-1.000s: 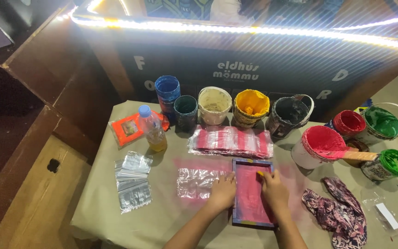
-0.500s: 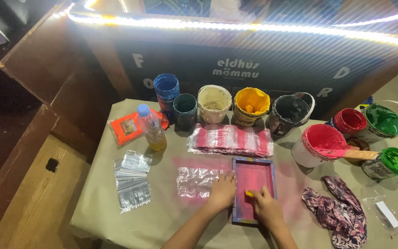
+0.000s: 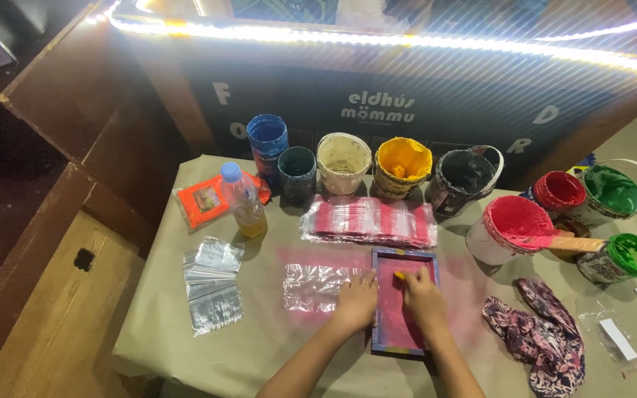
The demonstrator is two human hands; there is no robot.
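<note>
A small framed screen [image 3: 405,259] with a pink-stained mesh lies flat on the paper-covered table [image 3: 259,354]. My left hand [image 3: 357,304] presses on the frame's left edge, fingers spread. My right hand [image 3: 423,297] rests on the mesh and grips a small yellow piece [image 3: 399,276] against it, near the frame's upper part. A clear plastic bag [image 3: 312,287] lies on a pink-stained patch just left of the frame.
Open paint tubs line the back: blue [image 3: 267,140], dark green [image 3: 297,166], white [image 3: 344,158], yellow [image 3: 403,163], black [image 3: 462,177], red [image 3: 514,225], green [image 3: 613,193]. A stack of bagged red items [image 3: 369,221], a bottle [image 3: 243,199], loose bags [image 3: 213,284] and a patterned rag [image 3: 547,339] lie around.
My right hand slid down the mesh, then back up toward the frame's top with the yellow piece. My left hand stayed on the frame's left edge.
</note>
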